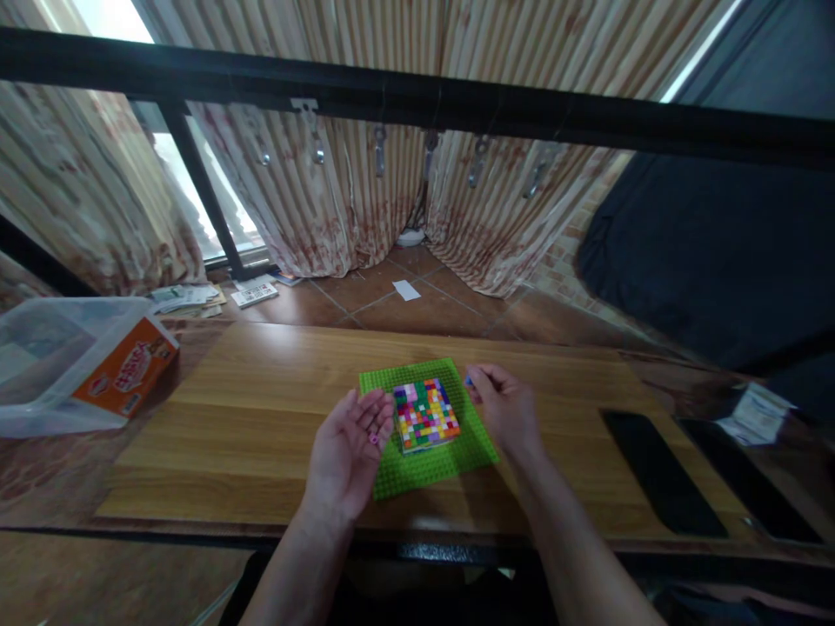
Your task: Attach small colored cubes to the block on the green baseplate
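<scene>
My left hand (349, 448) lies palm up and cupped, left of a green studded baseplate (430, 468). A small pink toy brick (374, 439) rests on its fingers. On the baseplate stands a low square block of many coloured bricks (427, 416), with yellow, orange, green, white and purple on top. At the baseplate's right edge, my right hand (509, 409) pinches a small blue toy brick (468, 381) between thumb and forefinger. Its other fingers are curled in, and most of the blue brick is covered by the fingertips.
Everything sits on a wooden tabletop (261, 417). A black flat slab (662, 469) lies at its right, another dark slab (750, 478) beyond. A clear plastic bin (58, 348) with an orange label stands left. A black rail (417, 91) with hanging clips crosses above.
</scene>
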Available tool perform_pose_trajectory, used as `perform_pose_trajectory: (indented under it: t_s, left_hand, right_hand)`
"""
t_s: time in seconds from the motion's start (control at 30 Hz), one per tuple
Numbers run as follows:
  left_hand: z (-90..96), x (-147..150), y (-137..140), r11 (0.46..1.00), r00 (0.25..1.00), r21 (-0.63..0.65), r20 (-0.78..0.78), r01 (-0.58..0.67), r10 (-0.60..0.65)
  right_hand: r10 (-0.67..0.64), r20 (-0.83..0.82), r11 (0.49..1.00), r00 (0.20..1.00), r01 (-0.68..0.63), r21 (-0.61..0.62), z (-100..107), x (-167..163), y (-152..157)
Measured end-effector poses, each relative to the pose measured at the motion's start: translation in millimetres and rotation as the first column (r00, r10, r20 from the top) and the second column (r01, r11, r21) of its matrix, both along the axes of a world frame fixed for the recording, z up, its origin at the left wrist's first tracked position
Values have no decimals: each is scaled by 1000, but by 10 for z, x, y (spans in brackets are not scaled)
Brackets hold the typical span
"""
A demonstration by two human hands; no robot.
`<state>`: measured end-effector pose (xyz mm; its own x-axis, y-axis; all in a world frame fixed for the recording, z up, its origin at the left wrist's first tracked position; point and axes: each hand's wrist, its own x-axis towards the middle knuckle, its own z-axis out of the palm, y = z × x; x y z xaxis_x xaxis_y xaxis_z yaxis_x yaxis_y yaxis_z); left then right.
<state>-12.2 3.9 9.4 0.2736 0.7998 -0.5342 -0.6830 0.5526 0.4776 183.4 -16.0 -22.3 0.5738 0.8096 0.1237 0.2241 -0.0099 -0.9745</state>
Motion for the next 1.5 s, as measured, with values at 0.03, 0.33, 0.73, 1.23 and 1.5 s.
perform_pose_trajectory:
  t_s: [0.03, 0.33, 0.73, 1.23, 1.5]
  left_hand:
    - [-20, -5, 11, 1000, 999, -9, -51, -8, 8]
    - [-67, 71, -7, 996, 978, -19, -187, 88, -90]
    - [-127, 65, 3, 996, 980, 7, -181, 91, -88]
    - [-134, 74, 3, 996, 980, 10, -180, 88, -84]
    - [-143, 81, 8, 997, 981, 4, -180, 79, -77]
  right_hand:
    - [14, -23, 1000, 1000, -15, -24, -35, 34, 27]
    - [140, -238, 987, 961, -154, -42, -200, -40, 254]
    - [104, -329, 994, 939, -110, 0, -232, -110, 300]
    - [70, -327, 994, 942, -93, -57, -213, -159, 317]
    - [90, -280, 992, 956, -111, -62, -236, -133, 315]
